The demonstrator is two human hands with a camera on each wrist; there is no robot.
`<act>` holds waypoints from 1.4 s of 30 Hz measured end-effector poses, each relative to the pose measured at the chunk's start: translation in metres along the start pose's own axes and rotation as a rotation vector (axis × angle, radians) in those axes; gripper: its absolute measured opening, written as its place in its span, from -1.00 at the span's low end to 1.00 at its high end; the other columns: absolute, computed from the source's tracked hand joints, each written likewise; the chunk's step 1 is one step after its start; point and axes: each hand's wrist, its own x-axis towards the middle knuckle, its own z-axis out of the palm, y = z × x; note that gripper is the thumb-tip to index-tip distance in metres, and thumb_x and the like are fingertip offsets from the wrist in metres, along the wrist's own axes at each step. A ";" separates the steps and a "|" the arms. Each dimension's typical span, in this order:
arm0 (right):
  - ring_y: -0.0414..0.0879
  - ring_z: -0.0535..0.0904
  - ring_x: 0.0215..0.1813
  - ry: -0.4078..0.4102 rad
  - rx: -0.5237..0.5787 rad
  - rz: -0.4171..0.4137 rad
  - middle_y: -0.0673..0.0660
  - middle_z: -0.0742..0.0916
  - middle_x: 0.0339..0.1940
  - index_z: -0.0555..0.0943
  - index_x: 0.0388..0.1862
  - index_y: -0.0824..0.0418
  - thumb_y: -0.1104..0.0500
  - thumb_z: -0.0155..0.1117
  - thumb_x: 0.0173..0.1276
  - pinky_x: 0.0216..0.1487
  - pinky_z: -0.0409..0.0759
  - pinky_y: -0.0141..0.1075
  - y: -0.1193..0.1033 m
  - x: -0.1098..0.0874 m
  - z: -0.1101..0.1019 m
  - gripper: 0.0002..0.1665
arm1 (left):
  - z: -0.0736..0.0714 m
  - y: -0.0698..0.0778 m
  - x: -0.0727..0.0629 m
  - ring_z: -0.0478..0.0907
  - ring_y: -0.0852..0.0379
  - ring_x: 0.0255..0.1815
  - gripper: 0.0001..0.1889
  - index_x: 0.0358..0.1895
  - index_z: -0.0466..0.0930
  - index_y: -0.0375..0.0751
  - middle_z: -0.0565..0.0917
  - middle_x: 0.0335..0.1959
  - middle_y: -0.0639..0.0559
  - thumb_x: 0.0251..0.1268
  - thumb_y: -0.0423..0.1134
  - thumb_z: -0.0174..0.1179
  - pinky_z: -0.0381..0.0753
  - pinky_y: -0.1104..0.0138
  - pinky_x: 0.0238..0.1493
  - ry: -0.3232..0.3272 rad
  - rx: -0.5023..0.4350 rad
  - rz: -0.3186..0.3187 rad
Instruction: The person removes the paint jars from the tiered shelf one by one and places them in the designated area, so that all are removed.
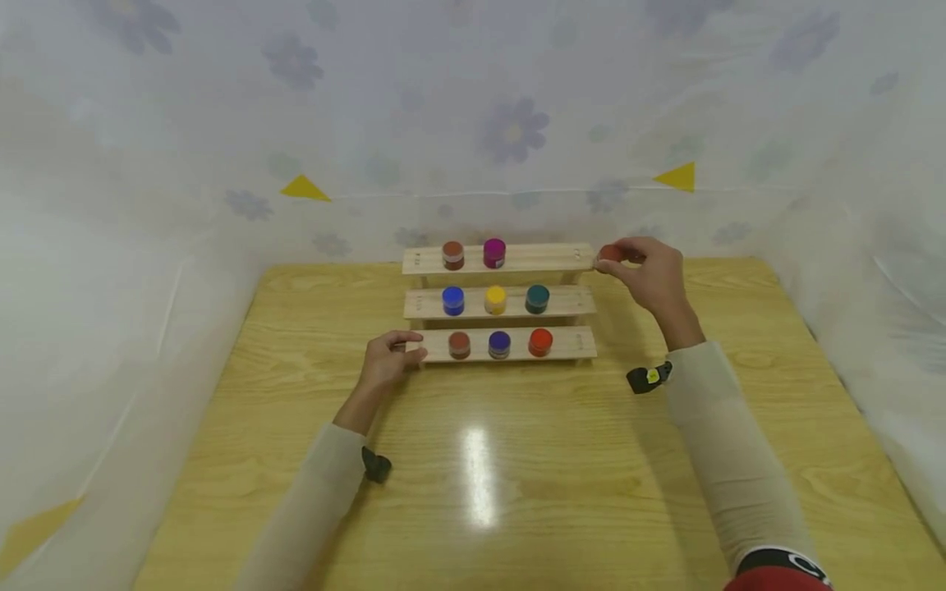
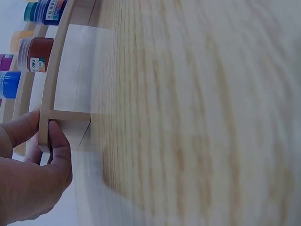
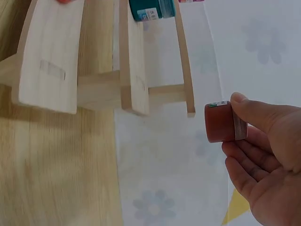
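A three-step wooden rack [image 1: 569, 258] stands on the table with paint jars on it. On its top step are a brown jar [image 1: 453, 256] and a magenta jar [image 1: 494, 254]. Blue [image 1: 453, 300], yellow and green jars [image 1: 537, 300] line the middle step. The bottom step carries brown, dark blue and red-orange jars [image 1: 540, 343]. My left hand [image 1: 386, 361] pinches the left end of the bottom step, thumb above and fingers below. Just off the top step's right end, my right hand [image 1: 654, 275] holds a brown paint jar [image 3: 220, 123] between thumb and fingers, apart from the wood.
The wood-grain table [image 1: 414, 492] reaches to a flower-patterned sheet [image 1: 443, 107] that hangs behind the rack and along the sides. Yellow triangles [image 1: 676, 177] are stuck on the sheet. Black straps with small devices [image 1: 649, 377] are at both wrists.
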 end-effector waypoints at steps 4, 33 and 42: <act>0.25 0.56 0.01 -0.025 -0.015 0.019 0.38 0.63 0.03 0.58 0.06 0.38 0.04 0.38 0.23 0.09 0.54 0.05 0.008 -0.004 -0.002 -0.46 | 0.000 0.000 0.000 0.49 0.23 -0.26 -0.67 0.02 0.61 -0.26 0.56 0.02 -0.10 0.16 -0.34 0.31 0.52 0.43 -0.25 -0.007 -0.015 -0.002; 0.27 0.48 0.08 -0.194 -0.079 0.260 0.43 0.58 0.11 0.48 0.21 0.36 -0.15 0.27 0.28 0.05 0.48 0.15 0.092 -0.061 -0.006 -0.27 | -0.004 -0.001 0.000 0.53 0.26 -0.34 -0.67 0.02 0.61 -0.26 0.60 -0.17 -0.02 0.15 -0.36 0.31 0.55 0.43 -0.28 -0.016 -0.028 -0.012; 0.28 0.48 0.09 -0.199 -0.066 0.279 0.44 0.58 0.10 0.47 0.21 0.39 -0.14 0.27 0.28 0.07 0.47 0.15 0.100 -0.070 -0.006 -0.26 | -0.004 0.003 -0.002 0.50 0.25 -0.32 -0.66 0.03 0.60 -0.29 0.59 -0.07 -0.10 0.15 -0.35 0.32 0.53 0.41 -0.25 -0.024 -0.024 -0.016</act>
